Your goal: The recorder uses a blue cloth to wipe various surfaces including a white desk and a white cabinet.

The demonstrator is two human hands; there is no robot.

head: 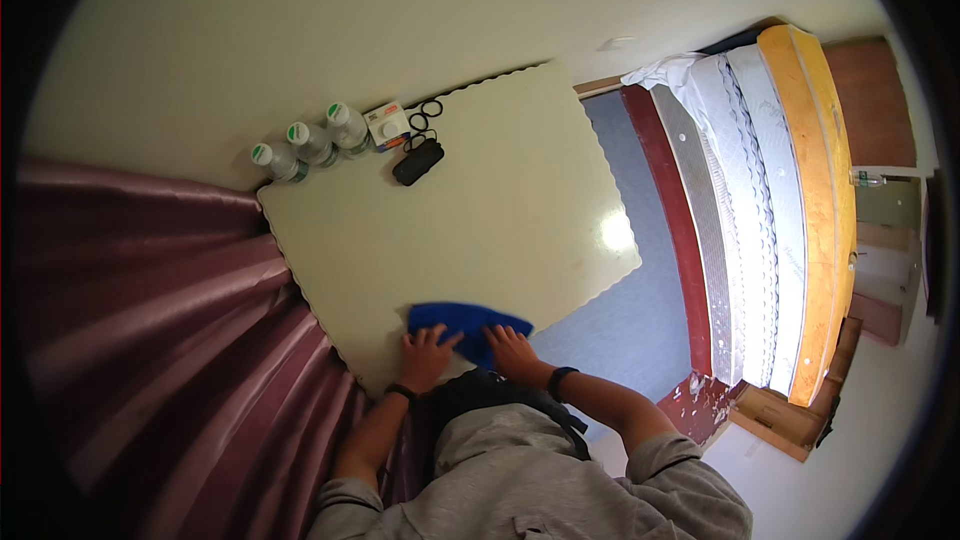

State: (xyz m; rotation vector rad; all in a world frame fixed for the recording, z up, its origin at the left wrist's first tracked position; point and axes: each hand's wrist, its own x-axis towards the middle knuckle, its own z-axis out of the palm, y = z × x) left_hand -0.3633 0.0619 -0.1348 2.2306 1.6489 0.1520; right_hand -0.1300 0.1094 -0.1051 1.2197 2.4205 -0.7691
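Note:
A blue cloth (pixel 450 313) lies bunched along the near edge of a pale tabletop (pixel 450 240) with a scalloped rim. My left hand (pixel 427 356) rests at the cloth's left part, its fingertips on the fabric. Over on the right part, my right hand (pixel 514 352) has its fingers bent onto the cloth, close to the table's edge. Both hands appear to hold it; what lies under the fingers is hidden. A dark band circles each wrist.
Along the wall stand three clear plastic bottles (pixel 311 144) with green-and-white caps. Beside them are a small white box (pixel 388 124), black loops (pixel 426 114) and a black case (pixel 418 162). Purple curtains (pixel 172 300) hang left. Several mattresses (pixel 757 217) stand at right beyond the blue-grey floor (pixel 645 240).

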